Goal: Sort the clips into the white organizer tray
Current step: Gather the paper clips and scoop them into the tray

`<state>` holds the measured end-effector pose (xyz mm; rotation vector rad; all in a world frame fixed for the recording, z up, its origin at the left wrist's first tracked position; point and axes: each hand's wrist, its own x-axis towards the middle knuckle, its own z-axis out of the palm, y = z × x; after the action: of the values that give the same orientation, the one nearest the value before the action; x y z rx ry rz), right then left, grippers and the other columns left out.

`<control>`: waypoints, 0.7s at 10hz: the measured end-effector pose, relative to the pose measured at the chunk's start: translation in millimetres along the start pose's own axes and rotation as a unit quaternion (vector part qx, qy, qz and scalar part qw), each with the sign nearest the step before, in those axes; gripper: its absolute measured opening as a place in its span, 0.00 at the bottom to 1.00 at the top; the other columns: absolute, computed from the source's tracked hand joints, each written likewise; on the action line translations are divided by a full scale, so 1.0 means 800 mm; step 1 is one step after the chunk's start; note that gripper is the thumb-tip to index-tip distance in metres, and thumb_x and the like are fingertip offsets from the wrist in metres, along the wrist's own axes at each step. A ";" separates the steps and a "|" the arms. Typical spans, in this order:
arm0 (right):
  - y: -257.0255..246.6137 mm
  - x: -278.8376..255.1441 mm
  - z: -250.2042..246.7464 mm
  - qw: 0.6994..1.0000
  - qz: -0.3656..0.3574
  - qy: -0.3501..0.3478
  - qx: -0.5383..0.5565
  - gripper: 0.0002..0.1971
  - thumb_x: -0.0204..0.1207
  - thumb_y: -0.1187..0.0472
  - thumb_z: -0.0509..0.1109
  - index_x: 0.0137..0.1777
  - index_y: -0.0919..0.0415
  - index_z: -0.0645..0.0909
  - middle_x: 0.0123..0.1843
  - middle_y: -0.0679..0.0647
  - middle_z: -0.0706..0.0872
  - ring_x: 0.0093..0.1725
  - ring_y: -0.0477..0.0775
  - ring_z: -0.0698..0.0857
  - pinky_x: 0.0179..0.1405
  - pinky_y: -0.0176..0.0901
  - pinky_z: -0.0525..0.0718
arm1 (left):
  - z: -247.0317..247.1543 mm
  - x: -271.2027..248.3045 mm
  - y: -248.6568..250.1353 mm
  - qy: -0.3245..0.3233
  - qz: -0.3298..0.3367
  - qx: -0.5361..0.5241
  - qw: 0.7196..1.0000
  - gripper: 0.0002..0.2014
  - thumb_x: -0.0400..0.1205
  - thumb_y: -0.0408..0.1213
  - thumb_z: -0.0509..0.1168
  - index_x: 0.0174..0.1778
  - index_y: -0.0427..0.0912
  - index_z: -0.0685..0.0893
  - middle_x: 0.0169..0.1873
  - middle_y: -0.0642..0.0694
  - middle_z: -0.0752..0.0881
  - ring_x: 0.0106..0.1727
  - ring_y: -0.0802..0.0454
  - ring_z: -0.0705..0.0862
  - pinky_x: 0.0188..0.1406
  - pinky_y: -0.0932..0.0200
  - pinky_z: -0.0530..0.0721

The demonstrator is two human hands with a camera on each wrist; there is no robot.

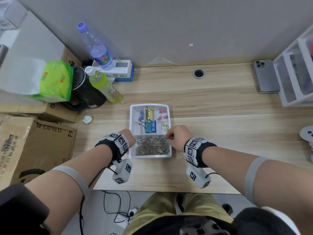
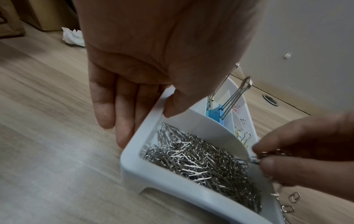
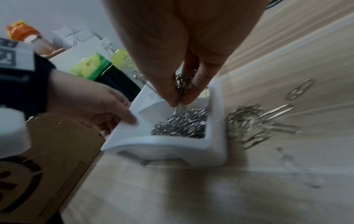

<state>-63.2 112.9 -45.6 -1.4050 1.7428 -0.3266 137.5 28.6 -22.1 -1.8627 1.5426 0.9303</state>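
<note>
The right grip [image 3: 184,50] pinches paper clips [image 3: 181,84] over the white tray [image 3: 216,136]; the left grip [image 3: 91,104] holds its left wall; loose clips [image 3: 249,119] lie just right.

1. In the head view, the left hand [image 1: 131,139] is mostly hidden behind its wrist band [image 1: 118,141].
2. Right of the white organizer tray [image 3: 217,121], loose paper clips [image 3: 245,118] are smeared by blur.
3. The clips [image 3: 181,84] pinched in the right hand [image 3: 184,50] are too bunched to count.
</note>
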 end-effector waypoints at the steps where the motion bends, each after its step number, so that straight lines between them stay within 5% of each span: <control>1: -0.022 0.004 0.019 1.000 -0.018 -0.018 0.004 0.07 0.77 0.65 0.72 0.50 0.56 0.91 0.54 0.50 0.90 0.54 0.50 0.87 0.61 0.42 0.84 | 0.001 0.003 -0.001 0.009 -0.045 -0.061 0.997 0.14 0.83 0.32 0.60 0.59 0.30 0.85 0.46 0.38 0.90 0.27 0.51 0.80 0.25 0.64 0.80; 2: -0.032 0.004 0.037 0.998 -0.044 -0.032 -0.011 0.08 0.77 0.63 0.72 0.53 0.55 0.90 0.56 0.50 0.90 0.55 0.50 0.87 0.62 0.42 0.84 | -0.009 -0.019 0.009 -0.031 -0.017 0.052 0.998 0.12 0.84 0.30 0.64 0.58 0.27 0.85 0.45 0.41 0.90 0.40 0.51 0.88 0.37 0.64 0.84; 3: -0.029 0.003 0.042 0.992 -0.091 -0.069 -0.054 0.11 0.77 0.62 0.70 0.57 0.55 0.89 0.58 0.50 0.90 0.57 0.52 0.86 0.62 0.49 0.85 | -0.006 -0.013 0.003 -0.025 -0.001 0.060 0.998 0.13 0.84 0.31 0.63 0.59 0.26 0.85 0.55 0.37 0.89 0.43 0.47 0.88 0.36 0.63 0.84; 4: -0.015 0.000 0.032 0.982 -0.136 -0.086 -0.104 0.14 0.77 0.62 0.67 0.59 0.55 0.88 0.60 0.50 0.88 0.61 0.53 0.84 0.63 0.49 0.83 | -0.007 0.000 0.000 -0.007 0.022 0.048 0.999 0.10 0.84 0.30 0.59 0.48 0.28 0.84 0.52 0.32 0.89 0.46 0.40 0.90 0.26 0.60 0.79; 5: 0.005 -0.001 0.017 0.985 -0.140 -0.032 -0.095 0.13 0.76 0.59 0.68 0.60 0.54 0.86 0.58 0.46 0.85 0.57 0.48 0.82 0.61 0.47 0.83 | -0.007 0.003 0.003 -0.018 -0.020 -0.003 1.000 0.12 0.85 0.31 0.56 0.36 0.35 0.75 0.40 0.33 0.89 0.46 0.38 0.90 0.25 0.59 0.77; 6: 0.027 0.003 -0.008 0.993 -0.095 0.018 -0.073 0.16 0.74 0.55 0.71 0.62 0.52 0.82 0.56 0.42 0.77 0.52 0.44 0.79 0.58 0.44 0.83 | -0.007 0.005 0.004 -0.017 -0.030 -0.009 0.999 0.13 0.86 0.31 0.55 0.34 0.37 0.72 0.28 0.39 0.79 0.41 0.41 0.83 0.31 0.58 0.76; 7: 0.058 0.005 -0.031 0.992 -0.027 -0.014 -0.120 0.31 0.66 0.47 0.76 0.69 0.51 0.75 0.63 0.46 0.74 0.59 0.49 0.78 0.60 0.45 0.81 | -0.006 0.008 0.004 -0.023 -0.029 -0.005 0.999 0.13 0.85 0.31 0.54 0.33 0.38 0.71 0.30 0.40 0.79 0.42 0.43 0.83 0.35 0.58 0.77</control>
<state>-112.5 117.2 -63.0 -1.6207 1.7680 -0.1285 135.8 20.4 -23.9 -1.8706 1.4519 0.9487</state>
